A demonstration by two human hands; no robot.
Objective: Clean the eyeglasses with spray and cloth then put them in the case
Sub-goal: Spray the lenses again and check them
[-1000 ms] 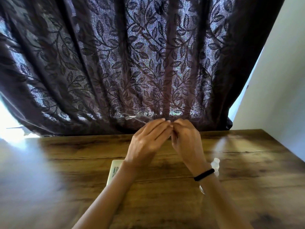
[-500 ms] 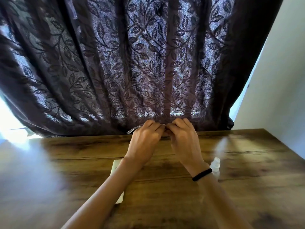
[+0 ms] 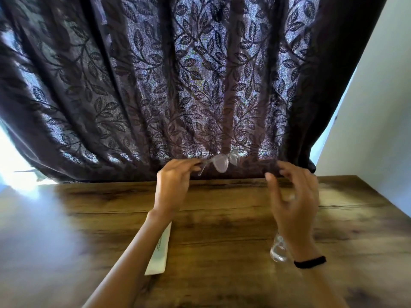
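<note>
My left hand (image 3: 174,185) pinches the clear-framed eyeglasses (image 3: 223,162) by one temple and holds them up over the far side of the wooden table (image 3: 222,218), lenses pointing right. To the right of the glasses, not touching them, my right hand (image 3: 293,196) hovers empty with its fingers spread. A small clear spray bottle (image 3: 278,250) stands on the table, partly hidden behind my right wrist. Under my left forearm lies a flat white case or packet (image 3: 159,256), only partly visible. I cannot see a cloth.
A dark leaf-patterned curtain (image 3: 178,85) hangs just behind the table's far edge. A white wall (image 3: 378,107) rises at the right. Bright glare washes out the table's left end (image 3: 26,207).
Both hands were together on the eyeglasses before. My right hand has let go and moved right, and the glasses now stick out from my left hand alone.
</note>
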